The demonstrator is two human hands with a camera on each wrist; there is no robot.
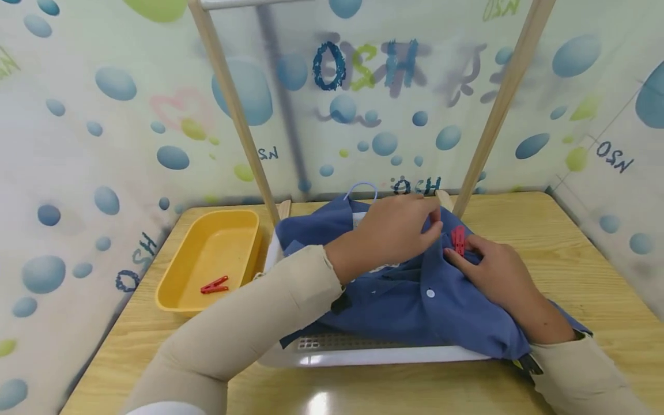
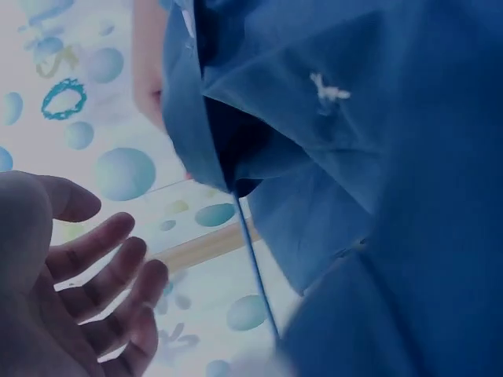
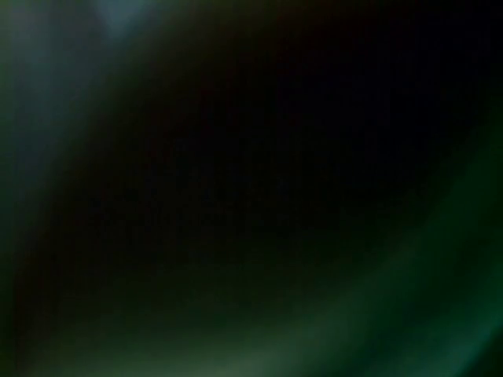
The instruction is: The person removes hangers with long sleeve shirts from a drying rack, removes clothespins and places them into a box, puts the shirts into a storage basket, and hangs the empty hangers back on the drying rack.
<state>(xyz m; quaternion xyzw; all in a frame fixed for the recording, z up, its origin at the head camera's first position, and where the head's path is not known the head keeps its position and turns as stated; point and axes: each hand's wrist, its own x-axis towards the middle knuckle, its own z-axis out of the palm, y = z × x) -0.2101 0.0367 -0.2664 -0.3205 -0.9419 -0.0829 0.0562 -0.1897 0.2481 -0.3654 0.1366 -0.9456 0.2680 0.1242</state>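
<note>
A blue shirt (image 1: 384,305) with white buttons lies bunched over a white rack or basket (image 1: 363,356), with a light-blue hanger hook (image 1: 361,185) rising from its collar. My left hand (image 1: 391,227) hovers above the shirt's upper part. In the left wrist view its fingers are loosely bent and hold nothing, apart from the cloth. At the shirt's right side my right hand (image 1: 495,268) pinches a red clothespin (image 1: 459,240) between thumb and index finger, against the fabric. The right wrist view is dark and blurred, and shows nothing clear.
To the left stands a yellow tray (image 1: 178,265) with red clothespins (image 1: 215,285) in it. Two wooden posts (image 1: 236,109) of a frame rise behind the shirt, joined by a pale bar at the top. Patterned walls enclose the wooden table (image 1: 586,271).
</note>
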